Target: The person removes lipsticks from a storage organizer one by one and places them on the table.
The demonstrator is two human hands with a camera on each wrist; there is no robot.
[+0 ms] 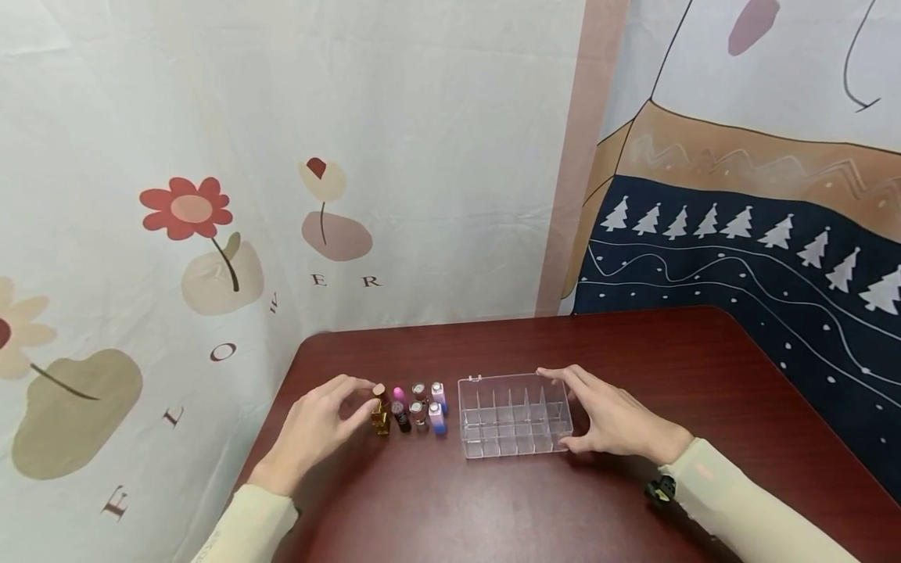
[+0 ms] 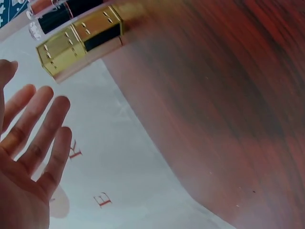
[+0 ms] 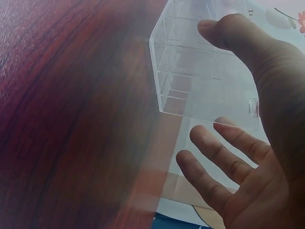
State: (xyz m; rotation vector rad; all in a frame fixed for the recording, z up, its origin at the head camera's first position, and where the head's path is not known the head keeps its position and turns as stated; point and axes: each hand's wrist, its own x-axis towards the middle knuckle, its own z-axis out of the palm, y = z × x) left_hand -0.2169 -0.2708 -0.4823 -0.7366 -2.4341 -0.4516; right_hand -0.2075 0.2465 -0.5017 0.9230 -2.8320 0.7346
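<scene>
Two short rows of lipsticks stand upright on the table. At their left end is a gold lipstick tube (image 1: 381, 422), also seen as a gold, dark-windowed case (image 2: 81, 42) in the left wrist view. My left hand (image 1: 313, 426) is beside it, thumb and index finger apart, the other fingers (image 2: 52, 119) loosely extended. To the right of the lipsticks sits a clear plastic divided box (image 1: 517, 418). My right hand (image 1: 612, 414) spans its right end, with the thumb near the front corner and fingers by the back corner. Those fingers (image 3: 209, 186) are spread.
A pink lipstick (image 1: 399, 395), a black lipstick (image 1: 400, 417) and pink-and-blue lipsticks (image 1: 438, 422) stand between the gold tube and the box. The dark red table (image 1: 450, 508) meets a printed curtain (image 1: 450, 195) behind and at the sides.
</scene>
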